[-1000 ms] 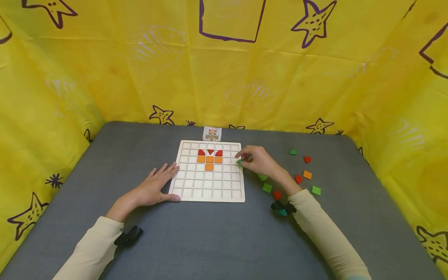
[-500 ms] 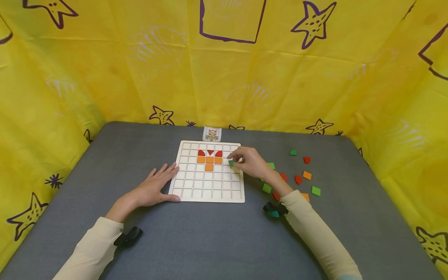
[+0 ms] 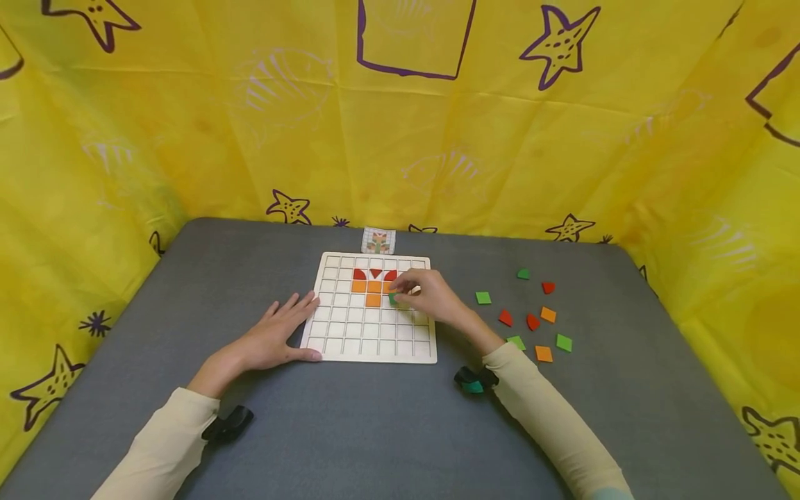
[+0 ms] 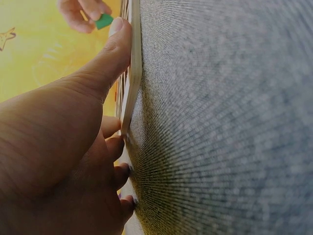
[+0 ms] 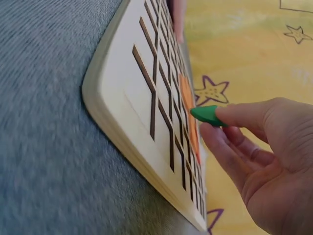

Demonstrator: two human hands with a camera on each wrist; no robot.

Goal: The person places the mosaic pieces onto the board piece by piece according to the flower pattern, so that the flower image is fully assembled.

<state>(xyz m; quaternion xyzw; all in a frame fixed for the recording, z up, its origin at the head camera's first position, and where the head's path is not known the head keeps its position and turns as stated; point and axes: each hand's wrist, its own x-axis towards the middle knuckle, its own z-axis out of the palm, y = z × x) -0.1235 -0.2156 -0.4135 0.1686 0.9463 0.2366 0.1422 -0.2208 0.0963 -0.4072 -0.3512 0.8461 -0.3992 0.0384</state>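
Note:
A pale wooden grid board (image 3: 350, 333) lies on the grey table, with red and orange tiles (image 3: 373, 300) set in its upper middle cells. My right hand (image 3: 431, 295) pinches a green tile (image 5: 206, 114) between thumb and fingers, over the board just right of the lowest orange tile. In the right wrist view the tile's curved edge shows close to the board's surface; whether it touches cannot be told. My left hand (image 3: 275, 333) rests at the board's left edge, fingers spread and thumb on the near left corner.
Loose green, red and orange tiles (image 3: 544, 354) lie scattered on the table right of the board. A small printed pattern card (image 3: 378, 241) is behind the board. A yellow cloth (image 3: 400, 139) with sea drawings hangs around the table.
My right hand has moved left over the board, carrying the green tile from the right edge to beside the orange tiles. The left hand has stayed in place.

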